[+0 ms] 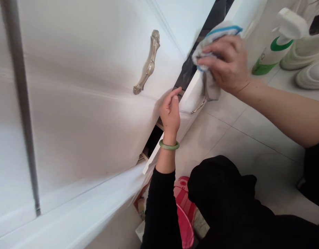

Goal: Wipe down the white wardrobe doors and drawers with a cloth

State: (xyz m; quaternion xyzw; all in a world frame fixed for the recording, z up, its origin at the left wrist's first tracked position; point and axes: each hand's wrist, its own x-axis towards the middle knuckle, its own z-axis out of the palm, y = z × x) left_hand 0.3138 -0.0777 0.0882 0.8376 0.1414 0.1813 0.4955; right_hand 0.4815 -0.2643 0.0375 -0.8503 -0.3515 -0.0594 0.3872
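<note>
My right hand (228, 64) is closed around a white cleaning cloth (210, 86) with blue edging. The cloth is bunched over the upper edge of a partly pulled-out white drawer (192, 91), and one end hangs down past its front. My left hand (171, 110), with a green bangle (169, 145) on its wrist, is at the gap between the drawer and the cabinet face. Its index finger is stretched out, the thumb lies near it, and the other fingers are mostly hidden. I see nothing held in it.
The white cabinet front (84, 121) has an ornate metal handle (149, 65); a smaller handle (199, 105) is on the drawer. A green-and-white spray bottle (275, 52) and pale shoes (311, 74) stand on the tiled floor (227, 138). Below lies a pink plastic container (184, 221).
</note>
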